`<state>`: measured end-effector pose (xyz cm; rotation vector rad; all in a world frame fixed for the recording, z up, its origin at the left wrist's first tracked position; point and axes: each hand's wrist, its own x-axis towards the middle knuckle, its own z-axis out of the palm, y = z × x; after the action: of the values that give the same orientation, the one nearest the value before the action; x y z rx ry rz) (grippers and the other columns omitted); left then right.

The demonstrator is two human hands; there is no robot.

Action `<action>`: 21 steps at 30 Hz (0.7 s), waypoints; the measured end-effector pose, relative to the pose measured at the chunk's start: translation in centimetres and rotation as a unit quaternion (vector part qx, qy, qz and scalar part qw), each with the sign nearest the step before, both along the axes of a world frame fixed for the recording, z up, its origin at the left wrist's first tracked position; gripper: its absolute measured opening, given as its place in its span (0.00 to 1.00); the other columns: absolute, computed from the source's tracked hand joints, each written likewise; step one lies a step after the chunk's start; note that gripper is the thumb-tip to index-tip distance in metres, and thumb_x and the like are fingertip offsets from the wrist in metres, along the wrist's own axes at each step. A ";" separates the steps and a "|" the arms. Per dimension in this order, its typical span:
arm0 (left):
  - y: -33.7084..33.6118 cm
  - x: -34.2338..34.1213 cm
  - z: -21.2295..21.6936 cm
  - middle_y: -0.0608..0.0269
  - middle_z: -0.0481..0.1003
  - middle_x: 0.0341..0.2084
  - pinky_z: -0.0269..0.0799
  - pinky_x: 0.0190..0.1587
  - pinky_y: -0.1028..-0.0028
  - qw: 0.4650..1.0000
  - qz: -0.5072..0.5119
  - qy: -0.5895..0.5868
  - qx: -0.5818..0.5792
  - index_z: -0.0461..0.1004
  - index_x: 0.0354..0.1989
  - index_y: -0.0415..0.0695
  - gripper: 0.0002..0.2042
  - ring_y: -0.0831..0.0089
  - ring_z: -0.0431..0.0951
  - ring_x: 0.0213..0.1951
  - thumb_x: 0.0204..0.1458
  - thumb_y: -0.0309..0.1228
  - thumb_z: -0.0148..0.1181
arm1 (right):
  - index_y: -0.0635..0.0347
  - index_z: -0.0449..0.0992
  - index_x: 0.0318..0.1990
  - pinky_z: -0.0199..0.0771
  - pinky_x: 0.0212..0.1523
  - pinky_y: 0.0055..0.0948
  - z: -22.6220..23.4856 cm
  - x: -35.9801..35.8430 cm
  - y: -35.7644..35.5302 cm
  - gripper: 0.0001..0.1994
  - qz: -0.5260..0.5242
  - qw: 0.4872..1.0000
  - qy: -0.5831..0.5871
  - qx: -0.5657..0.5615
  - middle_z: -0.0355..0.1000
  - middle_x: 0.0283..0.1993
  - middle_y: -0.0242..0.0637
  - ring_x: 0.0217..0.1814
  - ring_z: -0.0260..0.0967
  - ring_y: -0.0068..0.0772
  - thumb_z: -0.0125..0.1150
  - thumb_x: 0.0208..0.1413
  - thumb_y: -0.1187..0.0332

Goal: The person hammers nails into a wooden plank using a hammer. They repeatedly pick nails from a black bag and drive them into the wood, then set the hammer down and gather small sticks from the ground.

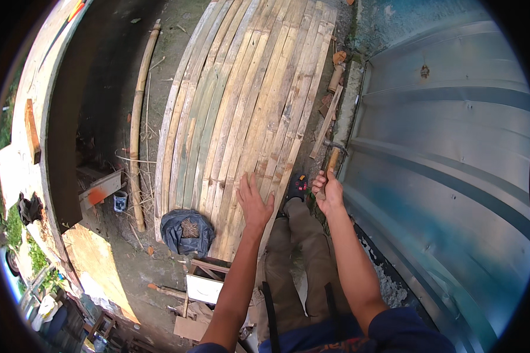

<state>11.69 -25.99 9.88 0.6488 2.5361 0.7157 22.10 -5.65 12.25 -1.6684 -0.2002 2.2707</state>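
A long panel of split bamboo slats (229, 100) stretches away in front of me. My left hand (254, 203) is over its near right part, fingers spread and palm down; whether it rests on the slats I cannot tell. In my right hand (328, 193) is a hammer (334, 157), gripped by its wooden handle, with the metal head pointing away from me. The hammer is beyond the panel's right edge, near the metal wall. A black plastic bag (174, 228) sits rolled open on the panel's near left corner, holding a heap of thin brownish pieces, perhaps nails.
Corrugated metal sheeting (441, 141) walls off the right side. Scrap wood (327, 123) lies between it and the panel. Left of the panel are a bamboo pole (140, 117), a small cup (120, 201) and a pale board (56, 76). A white box (204, 289) stands near my left forearm.
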 end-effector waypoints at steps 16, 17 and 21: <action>19.1 -4.5 -8.5 0.43 0.40 0.79 0.25 0.73 0.34 0.976 -0.065 0.170 -0.116 0.42 0.78 0.36 0.51 0.51 0.35 0.80 0.54 0.52 0.62 | 0.51 0.62 0.43 0.56 0.18 0.28 2.2 -9.8 3.1 0.15 -0.047 0.999 0.005 0.004 0.55 0.24 0.26 0.17 0.53 0.21 0.43 0.76 0.50; 19.4 -4.5 -8.1 0.43 0.40 0.78 0.25 0.73 0.34 0.978 -0.066 0.160 -0.114 0.42 0.78 0.36 0.52 0.51 0.35 0.80 0.53 0.53 0.63 | 0.51 0.62 0.43 0.56 0.18 0.28 2.0 -9.2 2.5 0.16 0.019 1.000 0.020 -0.001 0.55 0.24 0.25 0.17 0.52 0.21 0.42 0.76 0.50; 19.6 -4.5 -7.2 0.42 0.42 0.78 0.25 0.73 0.34 0.980 -0.055 0.144 -0.123 0.43 0.78 0.36 0.54 0.51 0.37 0.79 0.50 0.55 0.64 | 0.49 0.63 0.42 0.55 0.16 0.25 1.9 -7.6 4.8 0.16 -0.105 0.994 -0.008 0.016 0.55 0.22 0.23 0.15 0.51 0.19 0.41 0.76 0.48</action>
<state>7.14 -6.41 2.70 0.8498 2.7614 0.2762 14.49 -0.89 14.10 -1.6113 -0.0602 2.0884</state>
